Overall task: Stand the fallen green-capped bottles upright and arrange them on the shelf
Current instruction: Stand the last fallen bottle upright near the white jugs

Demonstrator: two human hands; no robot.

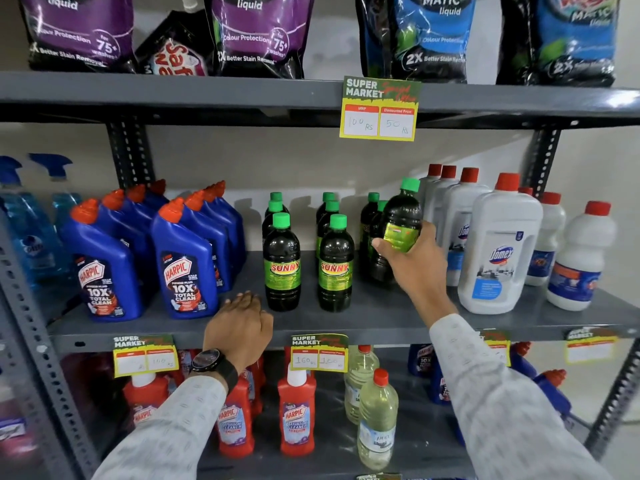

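Dark green-capped bottles with yellow-green SUNNY labels stand upright in rows on the middle grey shelf (374, 320). The left row's front bottle (282, 265) and the middle row's front bottle (336, 268) face me, with more behind each. A third row (371, 220) stands at the right, two caps showing. My right hand (417, 261) grips one green-capped bottle (403, 216) by its label, lifted above the shelf and tilted slightly, in front of that third row. My left hand (242, 323) rests flat on the shelf's front edge, fingers apart, holding nothing.
Blue Harpic bottles (187, 261) crowd the shelf left of the green rows. White red-capped Domex bottles (498, 244) stand close on the right. Detergent pouches (259, 32) fill the shelf above, red and pale bottles (298, 410) the one below. Price tags (318, 351) hang from shelf edges.
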